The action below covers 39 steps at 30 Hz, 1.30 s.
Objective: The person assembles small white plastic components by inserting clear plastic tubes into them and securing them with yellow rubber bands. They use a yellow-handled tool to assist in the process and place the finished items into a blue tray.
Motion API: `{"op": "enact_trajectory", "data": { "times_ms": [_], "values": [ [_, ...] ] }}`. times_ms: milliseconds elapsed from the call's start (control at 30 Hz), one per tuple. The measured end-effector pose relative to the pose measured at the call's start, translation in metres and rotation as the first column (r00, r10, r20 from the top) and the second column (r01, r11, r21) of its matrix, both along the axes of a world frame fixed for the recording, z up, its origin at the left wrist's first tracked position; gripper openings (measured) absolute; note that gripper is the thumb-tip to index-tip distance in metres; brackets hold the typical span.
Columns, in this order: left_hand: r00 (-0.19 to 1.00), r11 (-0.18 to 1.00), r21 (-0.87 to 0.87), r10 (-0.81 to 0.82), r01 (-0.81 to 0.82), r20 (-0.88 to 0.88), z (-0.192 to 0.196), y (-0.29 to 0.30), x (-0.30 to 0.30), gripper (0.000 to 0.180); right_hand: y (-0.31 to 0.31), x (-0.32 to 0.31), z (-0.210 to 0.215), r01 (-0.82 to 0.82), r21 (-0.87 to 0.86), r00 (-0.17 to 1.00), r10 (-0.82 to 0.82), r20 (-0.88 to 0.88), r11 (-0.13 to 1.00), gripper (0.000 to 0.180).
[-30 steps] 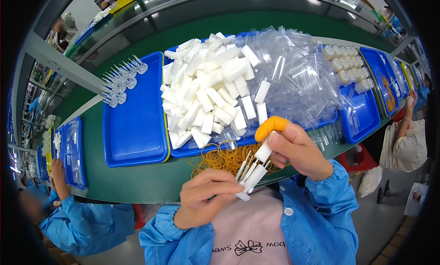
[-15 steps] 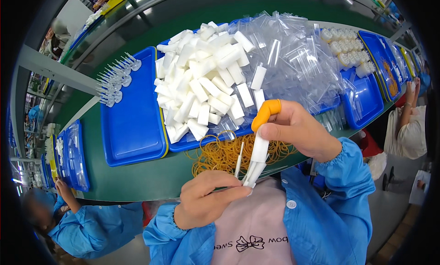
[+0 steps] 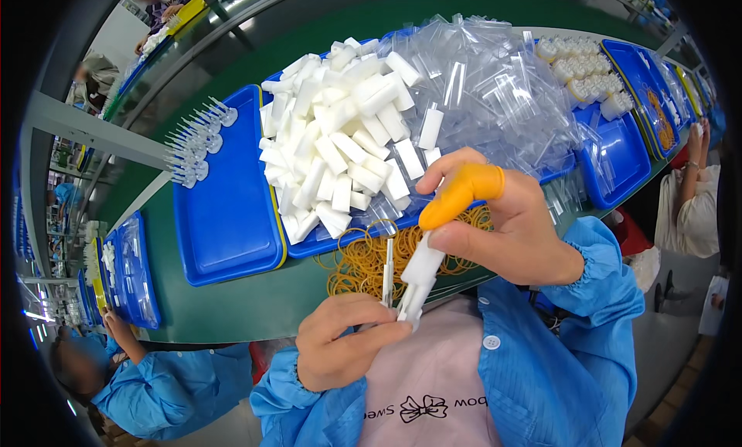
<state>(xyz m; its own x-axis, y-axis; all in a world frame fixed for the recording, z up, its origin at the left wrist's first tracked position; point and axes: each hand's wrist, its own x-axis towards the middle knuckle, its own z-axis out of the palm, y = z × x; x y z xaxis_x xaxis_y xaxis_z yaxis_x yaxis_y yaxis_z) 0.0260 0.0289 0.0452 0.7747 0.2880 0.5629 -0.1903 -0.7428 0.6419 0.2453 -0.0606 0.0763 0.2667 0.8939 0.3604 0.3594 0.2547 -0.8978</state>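
Pinching, left hand (image 3: 344, 343): fingertips (image 3: 379, 312) closed on lower end of a white pronged piece (image 3: 411, 302)
Pinching, right hand (image 3: 506, 227): thumb (image 3: 468, 244) and orange-capped finger (image 3: 465, 193) clamped on a white block (image 3: 423, 261), at that piece's upper end
Piece location: between both hands, tilted, bare prong (image 3: 388, 265) beside block
Behind hands: rubber bands (image 3: 357, 260) on green table (image 3: 209, 316)
Farther: white block pile (image 3: 332, 138), clear plastic sleeves (image 3: 495, 99)
Left: blue tray (image 3: 228, 207)

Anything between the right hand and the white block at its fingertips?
Only the orange finger cover on the right hand; nothing visible separates the bare thumb from the white block.
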Motion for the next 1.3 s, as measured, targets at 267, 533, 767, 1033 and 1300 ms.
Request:
{"op": "enact_trajectory", "data": {
  "times_ms": [267, 533, 767, 1033, 1300],
  "values": [
    [0.995, 0.998, 0.012, -0.056, 0.055, 0.079, 0.006, -0.001, -0.002, 0.037, -0.01, -0.002, 0.014, -0.053, 0.171, 0.996, 0.039, 0.086, 0.984, 0.018],
    [0.997, 0.99, -0.131, -0.052, 0.058, 0.055, 0.004, -0.001, -0.006, 0.032, -0.005, -0.012, 0.011, -0.133, -0.105, 0.974, 0.111, -0.198, 0.985, 0.016],
    [0.943, 0.949, -0.222, 0.27, -0.225, 0.197, -0.01, -0.017, -0.002, 0.043, -0.008, -0.031, -0.002, -0.065, 0.067, 0.996, 0.068, -0.049, 0.996, 0.019],
    [0.988, 0.797, -0.603, 0.108, -0.021, 0.108, -0.023, -0.015, 0.0, 0.049, -0.011, -0.03, -0.005, 0.007, -0.002, 0.999, -0.007, 0.042, 1.0, 0.024],
    [0.977, 0.776, -0.63, 0.103, 0.04, 0.188, -0.027, -0.009, 0.012, 0.048, -0.006, -0.027, -0.011, -0.028, -0.071, 0.984, 0.014, -0.18, 0.997, 0.022]
  ]
}}
